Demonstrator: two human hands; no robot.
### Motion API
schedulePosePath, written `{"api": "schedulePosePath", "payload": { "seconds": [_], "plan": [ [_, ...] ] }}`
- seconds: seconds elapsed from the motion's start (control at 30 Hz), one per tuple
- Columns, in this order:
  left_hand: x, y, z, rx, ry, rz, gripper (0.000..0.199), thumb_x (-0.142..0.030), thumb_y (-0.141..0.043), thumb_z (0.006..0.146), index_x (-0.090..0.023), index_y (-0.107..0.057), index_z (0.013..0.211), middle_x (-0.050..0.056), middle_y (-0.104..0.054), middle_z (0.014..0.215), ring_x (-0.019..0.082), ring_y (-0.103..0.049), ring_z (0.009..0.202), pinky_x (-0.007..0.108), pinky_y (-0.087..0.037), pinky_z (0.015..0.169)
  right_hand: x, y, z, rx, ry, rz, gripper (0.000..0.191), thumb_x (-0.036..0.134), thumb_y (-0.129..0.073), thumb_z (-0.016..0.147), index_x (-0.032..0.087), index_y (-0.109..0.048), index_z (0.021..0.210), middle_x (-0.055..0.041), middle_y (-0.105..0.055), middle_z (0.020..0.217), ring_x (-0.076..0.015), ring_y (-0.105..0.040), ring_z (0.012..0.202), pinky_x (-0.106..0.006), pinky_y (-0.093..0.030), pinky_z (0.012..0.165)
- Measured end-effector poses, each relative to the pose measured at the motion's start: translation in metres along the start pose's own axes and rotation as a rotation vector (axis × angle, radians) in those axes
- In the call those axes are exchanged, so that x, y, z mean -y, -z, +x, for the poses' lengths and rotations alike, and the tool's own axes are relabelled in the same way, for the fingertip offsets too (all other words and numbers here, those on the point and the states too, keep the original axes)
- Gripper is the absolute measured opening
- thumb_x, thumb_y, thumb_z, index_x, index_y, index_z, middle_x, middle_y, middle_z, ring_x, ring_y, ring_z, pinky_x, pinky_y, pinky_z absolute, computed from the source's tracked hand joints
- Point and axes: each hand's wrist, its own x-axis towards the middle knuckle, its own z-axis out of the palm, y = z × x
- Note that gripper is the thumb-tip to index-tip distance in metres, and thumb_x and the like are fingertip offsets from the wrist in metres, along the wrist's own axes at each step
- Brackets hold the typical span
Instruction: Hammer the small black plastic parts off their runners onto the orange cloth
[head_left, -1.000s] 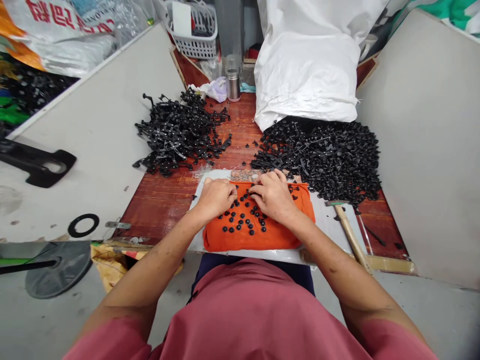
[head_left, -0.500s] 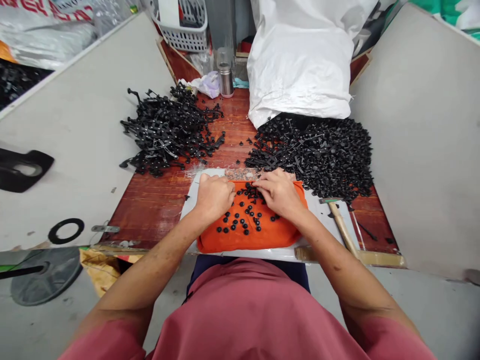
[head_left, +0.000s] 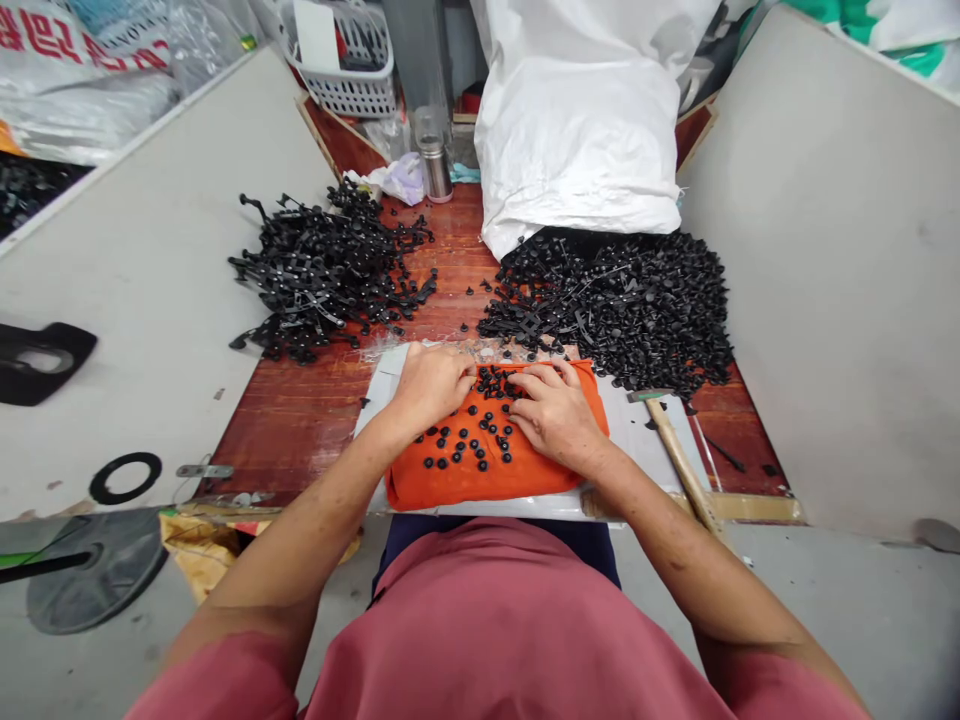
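Note:
An orange cloth (head_left: 450, 485) lies on a white board, with several small black button-like plastic pieces (head_left: 463, 433) scattered over it. My left hand (head_left: 436, 382) rests at the cloth's upper left, its fingers curled together; whatever they hold, if anything, is hidden. On the cloth's right half, my right hand (head_left: 556, 412) has its fingers stretched out and apart, touching the cloth beside the black pieces. A denser cluster of these pieces (head_left: 493, 381) lies between the two hands.
A tangled heap of black strap-like parts (head_left: 322, 265) sits at the back left. Under a white sack (head_left: 577, 130), a larger pile of black pieces (head_left: 637, 310) spreads out. A hammer (head_left: 682, 460) lies on the right. A steel flask (head_left: 436, 170) and grey basket (head_left: 352, 90) stand behind.
My right hand has moved down and its fingers have spread from a pinch near the cloth's top. My left hand stays curled in about the same place. The camera view has shifted slightly.

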Motion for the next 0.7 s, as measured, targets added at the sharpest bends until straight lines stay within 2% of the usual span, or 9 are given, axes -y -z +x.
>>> {"api": "schedulePosePath", "payload": {
  "seconds": [0.13, 0.23, 0.4, 0.5, 0.6, 0.7],
  "plan": [
    [0.002, -0.001, 0.005, 0.021, -0.011, -0.025, 0.016, -0.027, -0.059, 0.087, -0.025, -0.075, 0.091, 0.007, -0.078, 0.099, 0.028, -0.068, 0.097, 0.043, -0.038, 0.087, 0.001, 0.001, 0.007, -0.042, -0.055, 0.045, 0.02, 0.025, -0.061, 0.098, 0.027, -0.081, 0.097, -0.0056, -0.071, 0.128, -0.0257, -0.054, 0.122, -0.051, -0.024, 0.117],
    [0.002, -0.004, 0.011, 0.073, 0.003, 0.017, 0.019, -0.028, -0.056, 0.088, -0.024, -0.074, 0.084, 0.008, -0.078, 0.094, 0.029, -0.068, 0.096, 0.043, -0.04, 0.086, 0.007, -0.006, 0.022, -0.03, -0.059, 0.021, 0.026, 0.023, -0.056, 0.101, 0.028, -0.081, 0.103, -0.0054, -0.07, 0.13, -0.0256, -0.052, 0.123, -0.051, -0.021, 0.118],
    [0.007, -0.005, 0.022, 0.135, 0.022, 0.044, 0.025, -0.027, -0.051, 0.089, -0.023, -0.072, 0.077, 0.008, -0.078, 0.089, 0.028, -0.069, 0.091, 0.04, -0.04, 0.082, 0.011, -0.016, 0.045, 0.049, -0.038, -0.023, 0.024, 0.023, -0.058, 0.099, 0.027, -0.082, 0.095, -0.006, -0.068, 0.134, -0.0289, -0.047, 0.129, -0.057, -0.014, 0.121],
    [0.011, -0.006, 0.024, 0.164, 0.054, 0.053, 0.025, -0.026, -0.05, 0.089, -0.022, -0.073, 0.08, 0.009, -0.079, 0.091, 0.028, -0.07, 0.091, 0.04, -0.04, 0.083, 0.009, -0.018, 0.048, 0.093, -0.072, 0.041, 0.022, 0.023, -0.06, 0.098, 0.027, -0.081, 0.092, -0.0058, -0.067, 0.134, -0.029, -0.047, 0.129, -0.059, -0.017, 0.12],
    [0.016, -0.006, 0.021, 0.118, 0.069, 0.014, 0.026, -0.026, -0.048, 0.092, -0.023, -0.072, 0.085, 0.008, -0.079, 0.096, 0.027, -0.07, 0.094, 0.04, -0.04, 0.084, 0.005, -0.018, 0.047, 0.117, -0.115, 0.085, 0.018, 0.024, -0.064, 0.094, 0.026, -0.08, 0.088, -0.007, -0.066, 0.136, -0.0306, -0.047, 0.13, -0.062, -0.02, 0.118],
    [0.02, -0.001, 0.012, 0.032, 0.054, -0.026, 0.027, -0.026, -0.046, 0.095, -0.023, -0.072, 0.091, 0.007, -0.079, 0.099, 0.027, -0.069, 0.096, 0.039, -0.04, 0.083, 0.001, -0.017, 0.045, 0.055, -0.13, 0.085, 0.017, 0.023, -0.064, 0.094, 0.025, -0.079, 0.088, -0.0082, -0.064, 0.137, -0.0302, -0.047, 0.13, -0.061, -0.019, 0.118]
  ]
}}
